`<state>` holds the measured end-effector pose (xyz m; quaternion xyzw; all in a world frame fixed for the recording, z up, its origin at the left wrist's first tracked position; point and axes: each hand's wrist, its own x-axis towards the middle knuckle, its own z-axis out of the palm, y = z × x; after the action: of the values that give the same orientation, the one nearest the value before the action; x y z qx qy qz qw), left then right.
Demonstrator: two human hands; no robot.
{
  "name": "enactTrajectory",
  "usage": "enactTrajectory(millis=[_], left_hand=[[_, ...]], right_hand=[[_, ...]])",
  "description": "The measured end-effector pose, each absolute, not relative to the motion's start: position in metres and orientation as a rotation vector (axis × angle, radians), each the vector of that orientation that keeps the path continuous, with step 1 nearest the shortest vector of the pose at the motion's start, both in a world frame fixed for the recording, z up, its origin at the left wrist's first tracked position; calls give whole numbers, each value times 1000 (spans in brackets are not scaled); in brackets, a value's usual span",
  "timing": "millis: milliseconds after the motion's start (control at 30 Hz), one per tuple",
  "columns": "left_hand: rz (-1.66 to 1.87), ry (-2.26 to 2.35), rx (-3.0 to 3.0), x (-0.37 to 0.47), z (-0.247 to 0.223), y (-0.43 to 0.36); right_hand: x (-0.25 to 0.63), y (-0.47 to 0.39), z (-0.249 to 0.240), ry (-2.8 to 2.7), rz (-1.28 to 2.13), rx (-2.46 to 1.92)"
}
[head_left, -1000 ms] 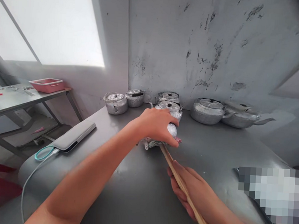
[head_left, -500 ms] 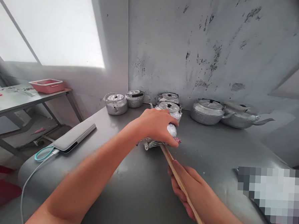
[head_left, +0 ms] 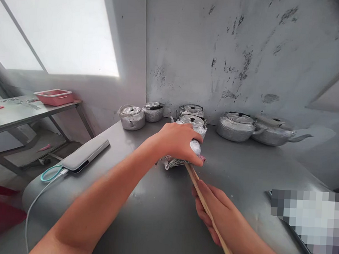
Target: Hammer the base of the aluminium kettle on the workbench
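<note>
My left hand (head_left: 180,143) is closed over a small silvery, foil-like object (head_left: 195,147) at the middle of the grey table (head_left: 142,212). Much of that object is hidden under the palm; a metal piece and patterned cord (head_left: 176,163) show below the hand. My right hand (head_left: 214,211) is wrapped round a long wooden stick (head_left: 205,205), whose far end reaches the underside of the silvery object. Just behind my left hand stands a silver kettle (head_left: 193,122) with a black lid knob.
More silver kettles stand along the wall: a small one (head_left: 132,118) at left, a wide one (head_left: 235,126) at right. A grey power bank (head_left: 85,155) with a cable lies left. A pink basket (head_left: 55,97) sits on another table. A blurred-out device is at lower right.
The wooden stick and my right hand have shifted slightly to the right. My left hand stays over the silvery object.
</note>
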<state>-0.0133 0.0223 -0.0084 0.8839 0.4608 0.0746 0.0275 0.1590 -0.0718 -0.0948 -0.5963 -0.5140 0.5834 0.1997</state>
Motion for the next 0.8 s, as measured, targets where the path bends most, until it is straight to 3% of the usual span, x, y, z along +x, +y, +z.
enactTrajectory(millis=[800], left_hand=[[282,1406,2734,-13,-11,24]], right_hand=[[161,-77,-104,-1519,1589,-1702]])
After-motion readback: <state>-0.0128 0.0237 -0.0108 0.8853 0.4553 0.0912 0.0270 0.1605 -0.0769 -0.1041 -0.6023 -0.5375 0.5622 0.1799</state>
